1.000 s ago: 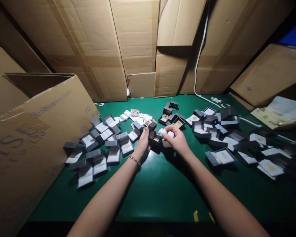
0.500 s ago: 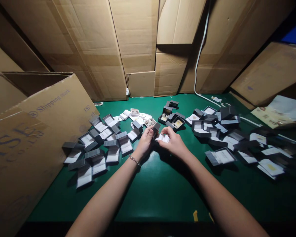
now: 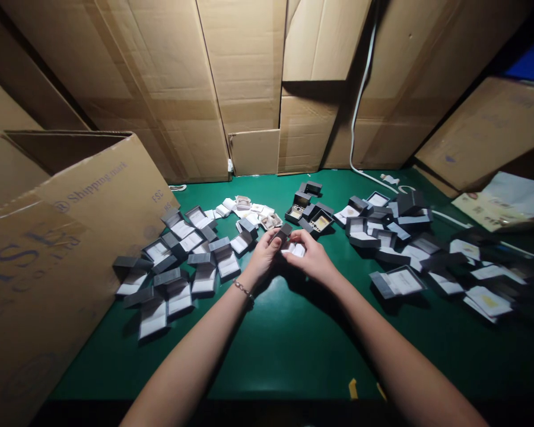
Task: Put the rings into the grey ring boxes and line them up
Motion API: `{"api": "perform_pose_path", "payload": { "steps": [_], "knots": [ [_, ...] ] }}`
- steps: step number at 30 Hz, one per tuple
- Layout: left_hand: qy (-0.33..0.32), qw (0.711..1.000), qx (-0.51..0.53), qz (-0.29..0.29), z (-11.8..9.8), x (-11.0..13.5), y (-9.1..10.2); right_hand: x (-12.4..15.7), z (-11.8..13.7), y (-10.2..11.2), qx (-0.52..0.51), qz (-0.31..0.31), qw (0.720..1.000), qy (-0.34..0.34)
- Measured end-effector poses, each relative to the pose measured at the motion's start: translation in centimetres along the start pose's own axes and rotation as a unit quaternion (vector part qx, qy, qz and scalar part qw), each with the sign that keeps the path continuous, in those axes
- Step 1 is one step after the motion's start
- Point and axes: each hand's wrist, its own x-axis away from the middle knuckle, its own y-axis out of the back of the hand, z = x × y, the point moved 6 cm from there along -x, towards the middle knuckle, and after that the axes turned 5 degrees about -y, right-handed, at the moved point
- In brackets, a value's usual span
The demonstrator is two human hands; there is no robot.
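Between my hands is a small dark jewelry box (image 3: 283,232) with its lid up and a white lining (image 3: 296,249) showing. My left hand (image 3: 264,256) is closed around its left side, thumb by the lid. The fingers of my right hand (image 3: 312,255) pinch at the white lining on the right side; the fingertips are partly hidden. Just beyond my hands lie small white pads (image 3: 261,210) in a loose heap. Behind them to the right stand several open dark boxes (image 3: 323,220) with yellowish insides.
Many open grey boxes with white linings (image 3: 204,273) cover the left of the green table (image 3: 267,356). More open boxes (image 3: 398,281) spread over the right. A large carton (image 3: 84,237) stands at the left, and stacked cartons (image 3: 249,71) wall the back. A white cable (image 3: 356,118) hangs down there.
Almost nothing differs. My hands shift only slightly around the jewelry box, and its lid turns a little. The other things stay where they were.
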Motion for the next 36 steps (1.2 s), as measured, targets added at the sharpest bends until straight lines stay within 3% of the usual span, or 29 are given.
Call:
{"api": "perform_pose_path", "payload": {
  "steps": [5, 11, 18, 30, 36],
  "knots": [
    [-0.002, 1.0, 0.014, 0.008, -0.1, -0.1, -0.1, 0.0, 0.2, 0.2, 0.032, -0.009, 0.999, 0.014],
    [0.014, 1.0, 0.027, -0.004, 0.1, -0.1, 0.2, -0.3, -1.0, 0.0, -0.006, 0.023, 0.999, -0.042],
    [0.024, 0.997, 0.072, 0.001, 0.3, -0.2, 0.3, -0.1, -0.1, 0.3, 0.036, -0.007, 0.999, -0.01],
    [0.033, 0.996, 0.077, -0.013, 0.1, -0.2, 0.4, 0.0, -0.7, -0.5, -0.006, 0.004, 0.998, -0.066],
    [0.039, 0.996, 0.079, 0.017, 0.1, 0.1, -0.2, 0.1, -0.4, -1.1, -0.017, 0.013, 0.998, -0.058]
  ]
}}
